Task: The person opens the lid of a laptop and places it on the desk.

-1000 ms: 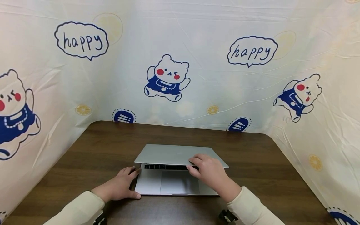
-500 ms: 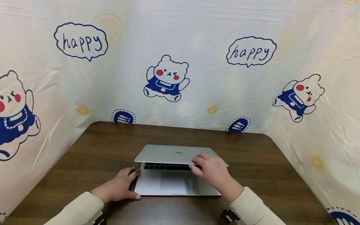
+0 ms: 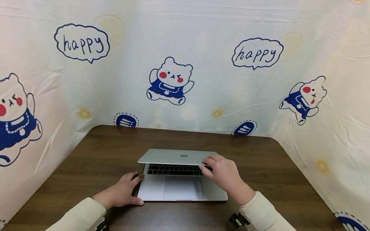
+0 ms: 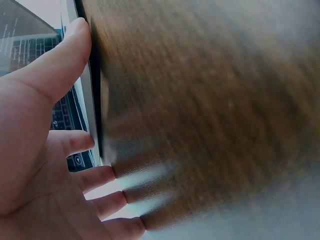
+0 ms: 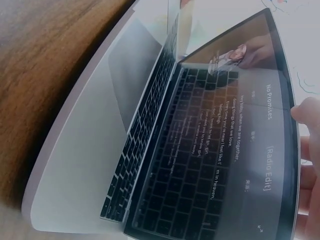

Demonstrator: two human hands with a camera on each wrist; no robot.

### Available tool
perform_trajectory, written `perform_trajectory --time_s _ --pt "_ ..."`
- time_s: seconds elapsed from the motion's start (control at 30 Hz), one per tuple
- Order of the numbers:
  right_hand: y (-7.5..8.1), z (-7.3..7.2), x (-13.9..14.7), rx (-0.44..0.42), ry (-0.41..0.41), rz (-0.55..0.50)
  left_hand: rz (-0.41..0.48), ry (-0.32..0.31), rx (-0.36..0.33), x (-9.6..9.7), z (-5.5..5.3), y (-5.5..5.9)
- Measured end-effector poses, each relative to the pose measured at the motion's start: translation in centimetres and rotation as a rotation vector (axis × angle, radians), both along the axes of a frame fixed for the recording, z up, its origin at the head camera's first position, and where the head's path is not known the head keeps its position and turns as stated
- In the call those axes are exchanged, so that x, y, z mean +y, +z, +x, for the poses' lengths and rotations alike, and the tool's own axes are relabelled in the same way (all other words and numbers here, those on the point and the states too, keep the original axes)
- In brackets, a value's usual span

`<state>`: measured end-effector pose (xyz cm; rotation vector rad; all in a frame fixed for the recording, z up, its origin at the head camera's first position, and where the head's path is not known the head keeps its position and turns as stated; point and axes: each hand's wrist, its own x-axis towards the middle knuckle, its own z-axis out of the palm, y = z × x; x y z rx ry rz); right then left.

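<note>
A silver laptop stands partly unfolded at the middle of the table, its lid [image 3: 170, 156] tilted low over the keyboard [image 3: 174, 170]. My right hand [image 3: 224, 175] pinches the lid's front edge right of centre, thumb beneath and fingers on top. In the right wrist view the lit screen [image 5: 225, 125] carries lines of white text. My left hand [image 3: 121, 192] lies spread beside the base [image 3: 151, 187], its thumb at the front left corner and index finger at the left edge. The other left fingertips rest on the table in the left wrist view.
The brown wooden table [image 3: 115, 144] extends around the laptop on all sides. A pale curtain [image 3: 130, 64] printed with bears and "happy" bubbles encloses its back and both sides. Black straps [image 3: 239, 220] sit by the cream sleeves [image 3: 264, 211].
My right hand has tilted the lid further up and shifted slightly right, so more of the keyboard shows. The left hand stays in place at the base.
</note>
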<state>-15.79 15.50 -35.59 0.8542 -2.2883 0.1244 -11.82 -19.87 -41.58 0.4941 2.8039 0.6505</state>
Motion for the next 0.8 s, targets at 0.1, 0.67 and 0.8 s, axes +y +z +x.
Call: perform_trajectory --time_s 0.1,0.67,0.8 --pt "0.0 -0.1 0.1 -0.004 -0.008 -0.005 0.0 -0.002 0.004 0.0 0.0 -0.1" --pt "0.7 -0.2 1.2 0.042 -0.041 -0.021 0.002 0.012 -0.024 0.1 0.0 0.3" --pt "0.7 -0.3 1.6 0.038 -0.046 -0.031 0.004 0.007 -0.015 0.1 0.1 0.2"
